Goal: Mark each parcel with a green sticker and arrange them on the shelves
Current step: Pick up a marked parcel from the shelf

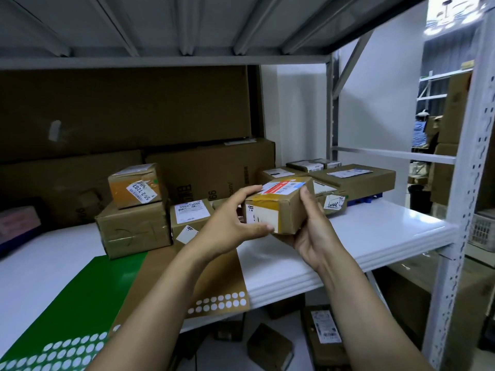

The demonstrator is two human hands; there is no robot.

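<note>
Above the shelf [348, 245] we grip a parcel [278, 207] between left hand [227, 223] and right hand [313, 231]. No green dot shows on it, so it probably needs one from the green sheet [75, 298] before shelving.

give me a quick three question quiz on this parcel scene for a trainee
1. True or false: only the left hand holds the parcel; the right hand hangs free.
2. The green sticker sheet lies: A) on the white shelf B) on the floor C) on a box.
3. Of the two stacked boxes at left, which shows a green dot?
Key: 1 false; 2 A; 3 the upper box.
</note>
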